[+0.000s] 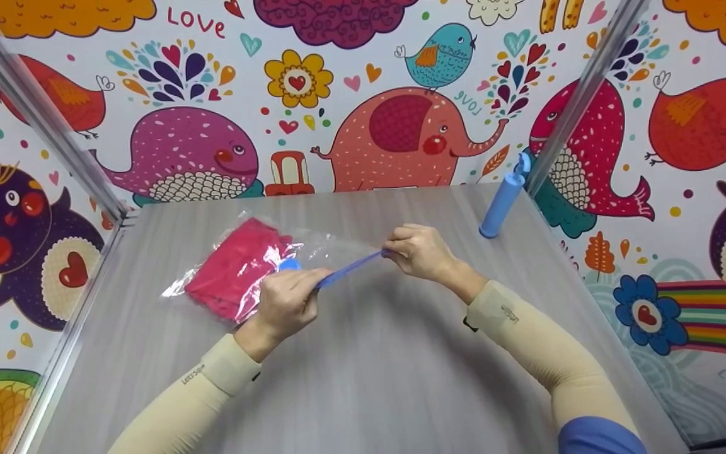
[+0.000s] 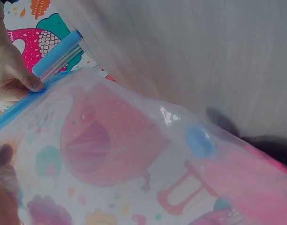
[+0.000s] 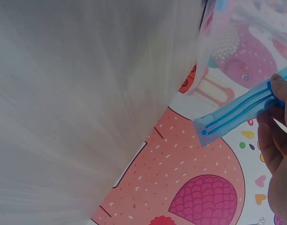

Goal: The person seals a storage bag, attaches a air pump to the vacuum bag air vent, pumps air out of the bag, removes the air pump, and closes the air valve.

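A clear plastic storage bag (image 1: 316, 246) lies at the left of the table, its open end lifted toward me. Folded pink fabric (image 1: 230, 268) fills its far part, and a round blue valve (image 1: 288, 264) shows on the film. Along the lifted edge runs a blue zip strip (image 1: 351, 267), stretched between both hands. My left hand (image 1: 287, 302) grips the strip's left part. Near its right end, my right hand (image 1: 423, 252) pinches the strip between thumb and fingers. In the right wrist view, a short end of the zip strip (image 3: 232, 112) sticks out past those fingers.
A blue hand pump (image 1: 501, 205) stands upright near the table's back right corner, beyond the right hand. Printed cartoon panels (image 1: 312, 139) rise behind and along both sides of the grey table (image 1: 363, 378), with metal posts (image 1: 564, 120) at the back corners.
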`<control>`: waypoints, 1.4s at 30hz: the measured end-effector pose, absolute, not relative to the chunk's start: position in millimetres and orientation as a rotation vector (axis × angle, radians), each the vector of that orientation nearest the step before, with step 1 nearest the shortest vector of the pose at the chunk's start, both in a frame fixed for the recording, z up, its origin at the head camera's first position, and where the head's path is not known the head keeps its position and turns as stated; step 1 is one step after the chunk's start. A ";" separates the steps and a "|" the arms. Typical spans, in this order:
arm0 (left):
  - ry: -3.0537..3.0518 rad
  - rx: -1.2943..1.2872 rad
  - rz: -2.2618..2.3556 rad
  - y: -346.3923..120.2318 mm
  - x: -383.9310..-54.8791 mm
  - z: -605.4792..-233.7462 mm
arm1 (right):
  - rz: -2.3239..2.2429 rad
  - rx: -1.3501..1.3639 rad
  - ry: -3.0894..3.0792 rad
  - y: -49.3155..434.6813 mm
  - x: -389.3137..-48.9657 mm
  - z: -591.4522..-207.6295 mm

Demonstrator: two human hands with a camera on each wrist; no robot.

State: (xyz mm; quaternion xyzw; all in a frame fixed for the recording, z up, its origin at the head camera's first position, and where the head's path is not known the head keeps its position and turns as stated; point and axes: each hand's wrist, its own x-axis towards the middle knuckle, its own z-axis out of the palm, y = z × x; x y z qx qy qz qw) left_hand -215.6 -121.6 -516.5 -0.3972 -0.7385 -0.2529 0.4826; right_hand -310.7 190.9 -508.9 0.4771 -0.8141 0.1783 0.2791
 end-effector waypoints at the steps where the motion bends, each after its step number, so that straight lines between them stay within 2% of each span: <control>1: -1.797 -0.966 -0.619 -121.2 -215.8 -516.6 | 0.471 1.276 -2.185 191.6 -311.1 -509.0; 42: -1.767 -0.923 -0.728 -129.8 -219.7 -499.9 | 0.416 1.097 -2.327 219.5 -327.7 -518.3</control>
